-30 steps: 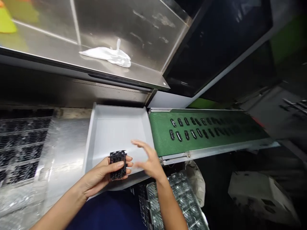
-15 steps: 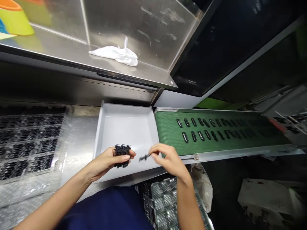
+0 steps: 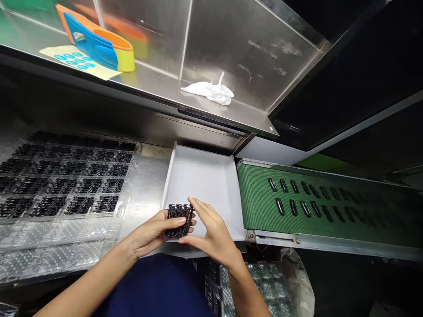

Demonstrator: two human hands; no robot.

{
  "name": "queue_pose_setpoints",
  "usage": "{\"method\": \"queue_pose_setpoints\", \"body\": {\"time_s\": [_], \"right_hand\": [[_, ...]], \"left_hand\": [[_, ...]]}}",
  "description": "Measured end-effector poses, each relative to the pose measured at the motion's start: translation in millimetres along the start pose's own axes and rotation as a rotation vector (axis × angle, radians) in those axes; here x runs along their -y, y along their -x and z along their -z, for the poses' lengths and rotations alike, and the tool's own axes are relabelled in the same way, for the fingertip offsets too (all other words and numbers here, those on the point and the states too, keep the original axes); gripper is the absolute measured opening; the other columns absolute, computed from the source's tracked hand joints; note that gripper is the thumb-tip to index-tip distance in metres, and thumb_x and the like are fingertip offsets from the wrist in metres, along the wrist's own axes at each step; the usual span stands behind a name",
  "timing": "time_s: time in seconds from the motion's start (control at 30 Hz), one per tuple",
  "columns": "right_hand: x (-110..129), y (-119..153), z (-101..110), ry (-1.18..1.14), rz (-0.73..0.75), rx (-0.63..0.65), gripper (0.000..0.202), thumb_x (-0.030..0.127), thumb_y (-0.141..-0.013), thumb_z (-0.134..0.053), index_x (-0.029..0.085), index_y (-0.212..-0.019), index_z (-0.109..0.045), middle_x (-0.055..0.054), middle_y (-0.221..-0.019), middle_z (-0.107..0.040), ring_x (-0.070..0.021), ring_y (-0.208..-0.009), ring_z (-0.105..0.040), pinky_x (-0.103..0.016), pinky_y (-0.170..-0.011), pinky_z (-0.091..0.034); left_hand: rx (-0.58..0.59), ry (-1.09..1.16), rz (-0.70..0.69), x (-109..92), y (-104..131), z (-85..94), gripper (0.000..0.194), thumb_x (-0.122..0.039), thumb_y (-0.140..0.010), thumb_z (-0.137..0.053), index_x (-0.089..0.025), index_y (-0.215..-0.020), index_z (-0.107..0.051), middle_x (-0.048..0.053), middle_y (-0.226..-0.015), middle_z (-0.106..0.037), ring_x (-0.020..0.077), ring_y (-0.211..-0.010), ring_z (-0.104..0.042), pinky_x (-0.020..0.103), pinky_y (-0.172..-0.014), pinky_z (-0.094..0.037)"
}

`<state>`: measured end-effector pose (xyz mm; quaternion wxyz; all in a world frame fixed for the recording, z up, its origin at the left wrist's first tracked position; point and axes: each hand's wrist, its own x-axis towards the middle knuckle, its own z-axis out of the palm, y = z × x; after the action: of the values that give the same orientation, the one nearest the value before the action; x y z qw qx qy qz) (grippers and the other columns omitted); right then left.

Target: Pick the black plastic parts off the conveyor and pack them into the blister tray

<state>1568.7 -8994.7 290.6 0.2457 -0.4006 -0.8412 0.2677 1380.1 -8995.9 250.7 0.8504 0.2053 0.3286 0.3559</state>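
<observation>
A stack of thin black toothed plastic parts [image 3: 176,223] is gripped between the thumb and fingers of my left hand [image 3: 155,231], over the front of the white tray [image 3: 201,176]. My right hand [image 3: 211,231] is at the stack's right side, thumb low and fingertips at the upper corner. Between its fingers it holds one more black part [image 3: 190,215], tilted slightly against the end of the stack. More black parts [image 3: 306,209] lie in two rows on the green conveyor belt [image 3: 257,215] to the right.
Clear plastic trays [image 3: 62,226] at the left hold many black stacks in their pockets. On the steel shelf [image 3: 158,94] lie a crumpled white glove [image 3: 211,91], a tape dispenser [image 3: 99,42] and a sheet of blue stickers [image 3: 77,61]. More clear trays [image 3: 271,281] are below the belt.
My right hand has brought the single black part leftward to the stack in my left hand. The view has turned left, so more of the filled trays and the shelf shows.
</observation>
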Motion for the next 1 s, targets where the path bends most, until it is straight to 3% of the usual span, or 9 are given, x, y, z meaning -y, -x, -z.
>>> {"method": "queue_pose_setpoints", "body": {"time_s": [0.37,0.47,0.53,0.63,0.73,0.8,0.87,0.93,1.0], "right_hand": [[0,4,-2,0.007,0.087,0.065,0.102,0.036,-0.073,-0.08,0.028,-0.154,-0.019,-0.009,-0.151,-0.041,-0.0245,-0.139,-0.04,-0.044,-0.116,-0.035],[-20,11,9,-0.018,0.041,0.084,0.098,0.045,-0.07,-0.081,0.027,-0.151,-0.029,-0.007,-0.149,-0.045,-0.0243,-0.137,-0.043,-0.04,-0.114,-0.038],[-49,21,31,0.075,-0.168,-0.113,0.076,0.05,-0.074,-0.076,0.027,-0.14,-0.049,-0.006,-0.137,-0.058,-0.0239,-0.123,-0.057,-0.036,-0.103,-0.048],[-108,49,79,0.34,-0.562,-0.624,0.041,0.04,-0.096,-0.05,0.014,-0.126,-0.06,-0.017,-0.125,-0.062,-0.0268,-0.112,-0.06,-0.042,-0.092,-0.051],[-155,80,124,0.466,-0.712,-0.826,0.03,0.029,-0.099,-0.044,0.01,-0.117,-0.06,-0.019,-0.123,-0.058,-0.0274,-0.113,-0.055,-0.047,-0.093,-0.047],[-168,92,141,0.481,-0.727,-0.819,0.021,0.027,-0.096,-0.053,0.013,-0.109,-0.062,-0.011,-0.115,-0.061,-0.023,-0.106,-0.058,-0.045,-0.092,-0.048],[-160,94,143,0.45,-0.679,-0.736,0.018,0.025,-0.096,-0.052,0.014,-0.104,-0.064,-0.008,-0.107,-0.064,-0.0207,-0.101,-0.06,-0.044,-0.092,-0.048],[-135,86,135,0.373,-0.576,-0.58,0.021,0.024,-0.097,-0.049,0.015,-0.1,-0.068,-0.008,-0.101,-0.067,-0.0198,-0.097,-0.062,-0.04,-0.091,-0.049],[-98,73,119,0.24,-0.412,-0.323,0.021,0.025,-0.095,-0.053,0.02,-0.096,-0.073,-0.006,-0.097,-0.068,-0.0177,-0.093,-0.064,-0.032,-0.087,-0.052]], "left_hand": [[0.036,0.008,0.034,3,-5,-1.3,0.043,-0.028,-0.058,-0.091,-0.018,-0.098,-0.076,0.009,-0.093,-0.077,0.0248,-0.091,-0.07,0.029,-0.075,-0.057],[0.008,-0.024,0.058,6,-13,-11.0,0.041,-0.03,-0.058,-0.091,-0.018,-0.094,-0.077,0.007,-0.093,-0.077,0.0238,-0.085,-0.071,0.029,-0.073,-0.058],[-0.009,-0.056,0.064,8,-19,-19.0,0.039,-0.031,-0.059,-0.091,-0.018,-0.093,-0.077,0.007,-0.094,-0.077,0.0224,-0.083,-0.072,0.029,-0.075,-0.059],[-0.003,-0.097,0.074,11,-30,-29.4,0.039,-0.031,-0.061,-0.09,-0.018,-0.096,-0.077,0.008,-0.099,-0.077,0.023,-0.087,-0.072,0.029,-0.081,-0.059],[0.03,-0.122,0.081,13,-41,-37.6,0.04,-0.032,-0.062,-0.089,-0.019,-0.098,-0.077,0.009,-0.102,-0.076,0.0245,-0.094,-0.071,0.03,-0.085,-0.058],[0.049,-0.136,0.073,13,-48,-42.6,0.041,-0.033,-0.063,-0.089,-0.019,-0.099,-0.076,0.009,-0.103,-0.076,0.0256,-0.096,-0.07,0.032,-0.088,-0.057],[0.042,-0.171,0.039,11,-54,-46.5,0.04,-0.034,-0.063,-0.088,-0.02,-0.099,-0.076,0.009,-0.105,-0.076,0.0271,-0.099,-0.069,0.034,-0.09,-0.055],[0.032,-0.231,-0.001,8,-59,-48.2,0.039,-0.033,-0.064,-0.087,-0.019,-0.099,-0.076,0.01,-0.106,-0.076,0.029,-0.103,-0.068,0.036,-0.093,-0.053],[0.061,-0.275,0.006,5,-61,-46.8,0.038,-0.031,-0.064,-0.087,-0.018,-0.098,-0.076,0.01,-0.106,-0.076,0.0305,-0.106,-0.066,0.037,-0.093,-0.053]]}}
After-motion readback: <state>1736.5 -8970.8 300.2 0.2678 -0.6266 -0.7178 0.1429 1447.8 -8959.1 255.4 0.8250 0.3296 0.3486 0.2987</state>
